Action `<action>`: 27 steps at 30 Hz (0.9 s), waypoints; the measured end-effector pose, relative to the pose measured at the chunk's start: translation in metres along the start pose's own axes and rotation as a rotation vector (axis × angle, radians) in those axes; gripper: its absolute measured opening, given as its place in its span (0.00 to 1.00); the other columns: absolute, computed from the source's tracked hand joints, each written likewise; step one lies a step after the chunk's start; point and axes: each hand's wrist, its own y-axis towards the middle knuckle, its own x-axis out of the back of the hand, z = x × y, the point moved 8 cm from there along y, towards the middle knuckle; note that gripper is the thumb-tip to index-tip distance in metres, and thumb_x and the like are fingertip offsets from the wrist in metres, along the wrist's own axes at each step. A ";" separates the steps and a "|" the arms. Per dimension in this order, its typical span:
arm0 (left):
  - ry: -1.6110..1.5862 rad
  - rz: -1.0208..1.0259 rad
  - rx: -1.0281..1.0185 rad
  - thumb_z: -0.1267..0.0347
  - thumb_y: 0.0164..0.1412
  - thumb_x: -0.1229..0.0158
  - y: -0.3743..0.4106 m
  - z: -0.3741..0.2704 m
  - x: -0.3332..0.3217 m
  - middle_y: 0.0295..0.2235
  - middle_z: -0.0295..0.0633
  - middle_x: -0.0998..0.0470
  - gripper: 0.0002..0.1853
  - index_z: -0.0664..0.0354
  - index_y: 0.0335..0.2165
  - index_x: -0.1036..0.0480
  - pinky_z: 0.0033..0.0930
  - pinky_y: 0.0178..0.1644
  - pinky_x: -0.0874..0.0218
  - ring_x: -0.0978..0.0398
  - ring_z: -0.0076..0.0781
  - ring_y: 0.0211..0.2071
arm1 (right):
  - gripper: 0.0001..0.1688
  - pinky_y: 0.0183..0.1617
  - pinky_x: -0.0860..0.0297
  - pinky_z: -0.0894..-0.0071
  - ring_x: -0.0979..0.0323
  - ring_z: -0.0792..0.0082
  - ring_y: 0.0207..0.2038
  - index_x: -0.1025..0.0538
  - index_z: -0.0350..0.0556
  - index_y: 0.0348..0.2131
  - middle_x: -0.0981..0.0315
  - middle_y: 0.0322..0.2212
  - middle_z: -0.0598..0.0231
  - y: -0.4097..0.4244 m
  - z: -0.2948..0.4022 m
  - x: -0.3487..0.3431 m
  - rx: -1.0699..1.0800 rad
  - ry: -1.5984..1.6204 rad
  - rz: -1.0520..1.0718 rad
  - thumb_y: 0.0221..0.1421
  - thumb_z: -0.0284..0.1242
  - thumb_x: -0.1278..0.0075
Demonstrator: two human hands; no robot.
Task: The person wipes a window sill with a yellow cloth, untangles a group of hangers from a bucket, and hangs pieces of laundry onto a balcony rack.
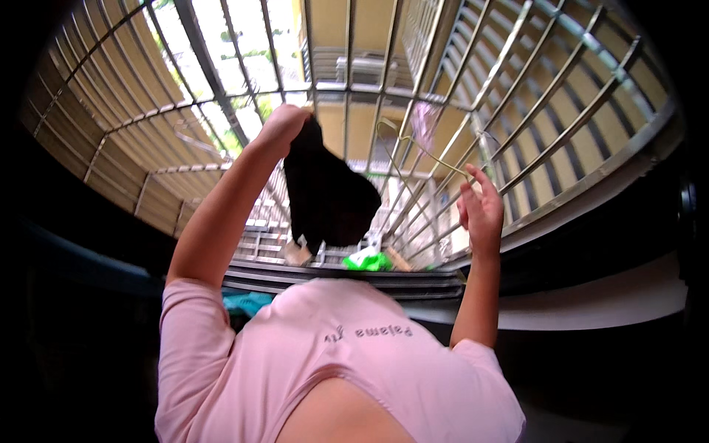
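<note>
My left hand [285, 130] is raised at upper centre and grips the top of a black cloth garment [332, 194]. The garment hangs down in loose folds, and its exact kind cannot be made out. On the right, my right hand [481, 213] holds one end of a thin yellow-green clothes hanger [435, 156] between its fingers. That hanger slants up and to the left from my fingertips, apart from the garment.
Metal security bars [349, 88] enclose the space outside the window. A pink plastic bag [424, 127] hangs among them; another hanger [199, 138] is at left. Below the garment lies a green-and-white item [368, 260], beyond the dark window track [343, 278]. Teal cloth [246, 302] shows beside my shirt.
</note>
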 end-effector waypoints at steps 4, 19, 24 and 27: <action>0.091 0.004 0.002 0.74 0.48 0.41 -0.003 0.021 0.009 0.31 0.44 0.21 0.13 0.66 0.35 0.24 0.33 0.38 0.32 0.23 0.35 0.33 | 0.22 0.19 0.55 0.84 0.51 0.91 0.18 0.28 0.42 0.56 0.46 0.16 0.84 -0.004 -0.007 -0.029 0.050 -0.141 0.075 0.64 0.28 0.49; 0.538 -0.378 -0.123 0.66 0.46 0.40 -0.030 0.059 0.079 0.32 0.49 0.21 0.19 0.67 0.37 0.25 0.33 0.41 0.32 0.23 0.39 0.35 | 0.11 0.21 0.55 0.83 0.52 0.90 0.19 0.21 0.40 0.43 0.43 0.16 0.84 0.008 0.002 -0.109 0.084 -0.228 0.431 0.64 0.26 0.50; 0.634 -0.435 -0.106 0.64 0.48 0.43 -0.043 0.057 0.078 0.33 0.53 0.21 0.19 0.67 0.37 0.25 0.40 0.44 0.32 0.23 0.48 0.37 | 0.11 0.20 0.55 0.82 0.52 0.90 0.18 0.20 0.39 0.42 0.44 0.14 0.83 0.011 0.009 -0.134 0.124 -0.224 0.489 0.65 0.25 0.51; 0.658 -0.434 -0.155 0.64 0.49 0.43 -0.055 0.047 0.067 0.33 0.52 0.22 0.18 0.67 0.37 0.26 0.41 0.44 0.32 0.23 0.49 0.37 | 0.11 0.19 0.53 0.81 0.50 0.89 0.17 0.20 0.38 0.42 0.43 0.14 0.80 0.010 0.000 -0.160 0.126 -0.223 0.577 0.64 0.25 0.51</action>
